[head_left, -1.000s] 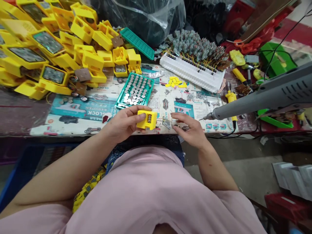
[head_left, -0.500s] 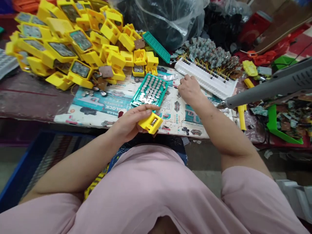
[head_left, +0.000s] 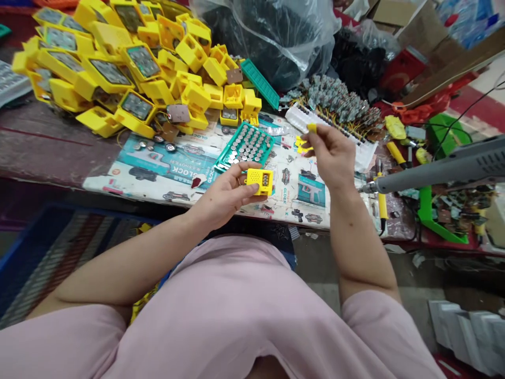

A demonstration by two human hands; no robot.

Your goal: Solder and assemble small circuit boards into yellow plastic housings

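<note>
Looks like we're at the part-picking step: our right grip [head_left: 335, 158] pinches a small yellow piece [head_left: 312, 128], our left grip [head_left: 229, 193] holds the yellow case [head_left: 253, 177] over the tabletop's [head_left: 59, 150] near edge. Next move probably calls for lining them up. Case is boxy, dotted with holes, shiny metal showing in its slot.

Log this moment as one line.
left hand: holding yellow case; right hand: pinching small yellow piece; green tray: holds silver discs

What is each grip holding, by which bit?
Left grip holds a yellow box by its left side; right grip, a small yellow piece by one end.
</note>
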